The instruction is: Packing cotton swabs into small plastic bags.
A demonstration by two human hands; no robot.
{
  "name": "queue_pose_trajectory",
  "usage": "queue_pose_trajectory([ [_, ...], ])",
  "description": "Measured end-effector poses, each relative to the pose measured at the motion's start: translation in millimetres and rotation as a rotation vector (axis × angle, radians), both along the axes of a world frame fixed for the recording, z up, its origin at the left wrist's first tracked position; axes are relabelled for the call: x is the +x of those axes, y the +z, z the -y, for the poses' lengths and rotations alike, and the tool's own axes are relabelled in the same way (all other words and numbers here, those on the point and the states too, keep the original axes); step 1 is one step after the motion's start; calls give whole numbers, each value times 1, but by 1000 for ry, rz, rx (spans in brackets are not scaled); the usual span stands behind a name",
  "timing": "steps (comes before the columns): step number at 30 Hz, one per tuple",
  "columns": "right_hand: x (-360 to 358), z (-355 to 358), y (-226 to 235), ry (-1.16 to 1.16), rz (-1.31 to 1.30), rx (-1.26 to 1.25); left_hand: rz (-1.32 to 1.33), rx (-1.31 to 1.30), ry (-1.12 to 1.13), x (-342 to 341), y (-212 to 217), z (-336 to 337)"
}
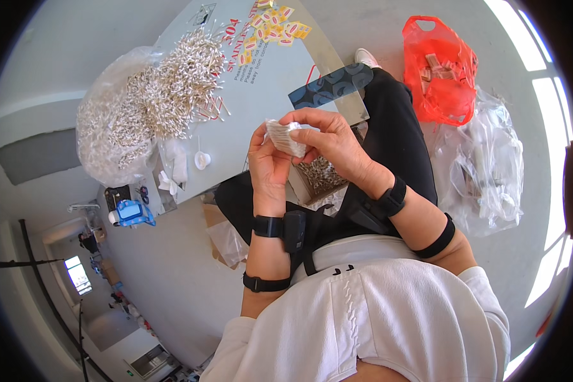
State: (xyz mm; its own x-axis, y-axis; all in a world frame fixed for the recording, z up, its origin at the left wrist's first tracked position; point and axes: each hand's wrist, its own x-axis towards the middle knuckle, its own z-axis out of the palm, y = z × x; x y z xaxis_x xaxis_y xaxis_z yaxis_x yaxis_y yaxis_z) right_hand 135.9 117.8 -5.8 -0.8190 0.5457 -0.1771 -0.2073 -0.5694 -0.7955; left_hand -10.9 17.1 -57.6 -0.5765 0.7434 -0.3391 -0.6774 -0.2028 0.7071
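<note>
Both hands hold a small white bundle of cotton swabs (284, 138) above the near edge of the table. The fingers of my left hand (269, 164) close round its left and lower side. My right hand (335, 141) grips it from the right, thumb across its front. Just below, an open cardboard box (297, 184) near my lap holds many loose cotton swabs (325, 178). A large heap of cotton swabs (188, 79) spills from a clear plastic bag (94, 127) on the left of the table.
Yellow-and-white paper labels (275, 28) lie scattered at the table's far end. A small white round dish (202, 160) sits left of my hands. A dark blue patterned strip (334, 86) crosses the right edge. On the floor at right are a red bag (420, 105) and clear bags (481, 169).
</note>
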Motion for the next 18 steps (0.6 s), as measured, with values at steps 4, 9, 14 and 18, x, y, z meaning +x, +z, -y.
queue_pose_trajectory([
  [4, 2, -2, -3, 10, 20, -112, -54, -31, 52, 6, 4, -1],
  [9, 6, -9, -14, 47, -39, -263, -132, 14, 63, 8, 12, -1],
  [14, 9, -13, -15, 62, -73, -354, -196, 40, 1, 6, 16, 2],
  [18, 8, -13, -17, 60, -91, -356, -176, 62, 27, 6, 17, 3],
])
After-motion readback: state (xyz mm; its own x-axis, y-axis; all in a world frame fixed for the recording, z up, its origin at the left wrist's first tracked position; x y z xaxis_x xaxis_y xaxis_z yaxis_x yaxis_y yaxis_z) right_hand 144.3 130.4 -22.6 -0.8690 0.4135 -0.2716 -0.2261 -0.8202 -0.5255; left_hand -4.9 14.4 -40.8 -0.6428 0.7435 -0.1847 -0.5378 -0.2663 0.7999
